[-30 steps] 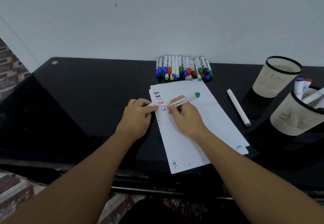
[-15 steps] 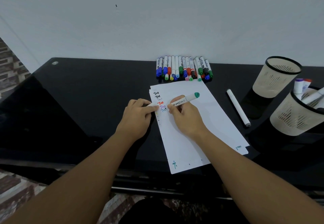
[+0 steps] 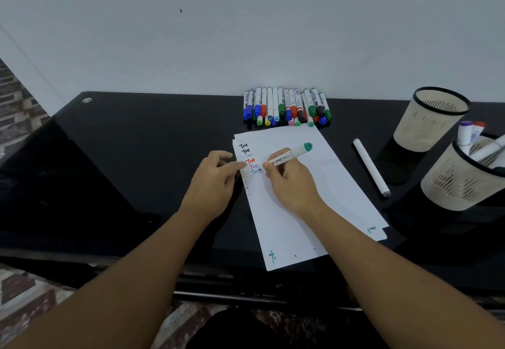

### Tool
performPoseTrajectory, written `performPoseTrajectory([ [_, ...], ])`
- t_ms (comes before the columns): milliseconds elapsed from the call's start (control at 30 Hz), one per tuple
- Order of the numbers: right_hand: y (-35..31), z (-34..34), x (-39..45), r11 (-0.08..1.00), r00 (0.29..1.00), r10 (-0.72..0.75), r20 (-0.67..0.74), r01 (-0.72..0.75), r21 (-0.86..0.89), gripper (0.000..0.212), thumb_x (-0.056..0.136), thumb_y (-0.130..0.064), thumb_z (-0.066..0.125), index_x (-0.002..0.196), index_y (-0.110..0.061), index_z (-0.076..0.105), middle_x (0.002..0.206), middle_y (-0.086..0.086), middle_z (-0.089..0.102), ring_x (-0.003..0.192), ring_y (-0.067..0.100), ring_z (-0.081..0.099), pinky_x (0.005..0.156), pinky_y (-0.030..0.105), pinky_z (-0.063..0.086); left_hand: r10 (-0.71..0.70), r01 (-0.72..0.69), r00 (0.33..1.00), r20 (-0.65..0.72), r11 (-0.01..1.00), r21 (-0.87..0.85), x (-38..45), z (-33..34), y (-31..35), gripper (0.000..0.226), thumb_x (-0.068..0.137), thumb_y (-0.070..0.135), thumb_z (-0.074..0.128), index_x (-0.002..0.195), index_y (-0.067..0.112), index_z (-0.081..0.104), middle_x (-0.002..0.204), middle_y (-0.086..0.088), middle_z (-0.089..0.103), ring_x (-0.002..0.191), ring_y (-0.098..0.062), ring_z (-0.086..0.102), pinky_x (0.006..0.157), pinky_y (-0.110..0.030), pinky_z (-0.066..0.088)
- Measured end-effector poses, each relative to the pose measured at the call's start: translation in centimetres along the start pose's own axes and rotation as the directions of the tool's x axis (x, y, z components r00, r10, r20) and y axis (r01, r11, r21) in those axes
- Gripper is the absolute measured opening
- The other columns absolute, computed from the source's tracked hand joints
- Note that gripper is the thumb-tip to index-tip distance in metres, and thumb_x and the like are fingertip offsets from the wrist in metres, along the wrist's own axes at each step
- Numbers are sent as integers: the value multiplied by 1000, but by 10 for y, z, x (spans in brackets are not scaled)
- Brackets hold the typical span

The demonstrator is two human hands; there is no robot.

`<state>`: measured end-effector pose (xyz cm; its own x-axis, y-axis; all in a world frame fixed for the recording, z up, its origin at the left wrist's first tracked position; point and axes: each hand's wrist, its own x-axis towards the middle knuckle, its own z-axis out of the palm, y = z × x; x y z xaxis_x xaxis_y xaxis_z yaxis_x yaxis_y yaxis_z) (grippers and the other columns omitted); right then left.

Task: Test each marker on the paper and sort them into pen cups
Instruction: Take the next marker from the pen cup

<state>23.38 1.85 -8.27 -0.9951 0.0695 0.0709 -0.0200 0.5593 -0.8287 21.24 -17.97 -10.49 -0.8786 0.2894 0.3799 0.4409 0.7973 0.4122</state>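
My right hand grips a white marker with a teal end, its tip down on the white paper beside a blue "Test" line. Above that line are black, grey, red and purple test words. My left hand rests at the paper's left edge, thumb and index pinching a small pale piece that looks like the marker's cap. A row of several capped markers lies along the wall. Of the two beige mesh pen cups, the far cup looks empty and the near cup holds several markers.
One white marker lies loose on the black glass table between the paper and the cups. The wall runs right behind the marker row. The table's front edge is just below the paper's lower corner.
My right hand has crept slightly right along the blue line as it writes. The left hand stays where it was.
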Motion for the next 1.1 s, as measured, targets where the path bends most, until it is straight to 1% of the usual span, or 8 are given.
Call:
performPoseTrajectory([
  [167, 2, -3, -2, 956, 997, -29, -71, 49, 289, 9, 105, -26, 58, 112, -33, 58, 90, -8, 68, 86, 8, 69, 82, 26, 56, -168, 167, 986, -9, 986, -7, 3, -2, 3, 46, 98, 34, 62, 141, 29, 46, 134, 4, 47, 118, -17, 42, 100, -38, 43],
  [267, 5, -4, -4, 956, 997, -46, -61, 61, 286, 17, 108, -22, 53, 109, -36, 62, 81, -9, 68, 81, 6, 67, 84, 32, 57, -182, 183, 983, -23, 979, 89, 5, 4, 0, 38, 100, 43, 56, 136, 28, 56, 122, 3, 50, 110, -17, 40, 94, -35, 37],
  [467, 1, -11, -4, 975, 992, -49, 117, 22, 221, 58, 103, -1, 50, 147, -39, 41, 126, -12, 61, 117, 10, 59, 97, 30, 51, -109, 111, 993, -54, 993, 44, 2, 6, -4, 23, 102, 35, 56, 119, 27, 67, 105, 5, 52, 96, -14, 43, 87, -34, 36],
  [567, -11, -21, -4, 925, 989, 23, 148, -77, 372, 48, 109, -8, 36, 147, -37, 45, 136, -6, 58, 126, 11, 53, 101, 24, 40, -103, 103, 994, -35, 995, -11, 2, 3, -1, 23, 102, 31, 56, 123, 25, 66, 105, 6, 56, 96, -13, 48, 89, -37, 44],
  [733, -20, -36, 3, 853, 996, 52, 70, -81, 516, 24, 108, -19, 49, 124, -34, 60, 125, 11, 63, 76, 16, 73, 93, 39, 60, -103, 100, 993, -52, 994, -52, 1, 0, -1, 20, 103, 31, 54, 120, 25, 63, 103, 10, 64, 92, -10, 53, 85, -37, 48],
  [867, -20, -47, 9, 999, 985, -36, 170, 35, 10, 50, 105, -33, 58, 148, -40, 32, 122, -3, 65, 94, 19, 67, 89, 38, 54, -107, 102, 992, -64, 992, -68, 1, -2, 0, 21, 104, 31, 52, 123, 25, 60, 103, 12, 65, 87, -8, 54, 77, -33, 49],
  [967, -14, -50, 15, 861, 965, -106, 240, 210, -464, 29, 104, -38, 58, 131, -29, 53, 122, -5, 69, 106, 21, 64, 88, 39, 52, -107, 103, 993, -58, 993, -62, 1, -3, 2, 21, 105, 30, 51, 123, 25, 58, 101, 12, 65, 85, -8, 54, 74, -33, 48],
  [1100, -8, -51, 18, 782, 955, -168, 243, 279, -557, 23, 106, -39, 51, 128, -37, 57, 109, -5, 68, 97, 20, 60, 85, 45, 54, -89, 88, 995, -45, 995, -39, 1, -4, 4, 23, 105, 32, 50, 125, 25, 58, 107, 11, 66, 89, -9, 55, 76, -33, 48],
])
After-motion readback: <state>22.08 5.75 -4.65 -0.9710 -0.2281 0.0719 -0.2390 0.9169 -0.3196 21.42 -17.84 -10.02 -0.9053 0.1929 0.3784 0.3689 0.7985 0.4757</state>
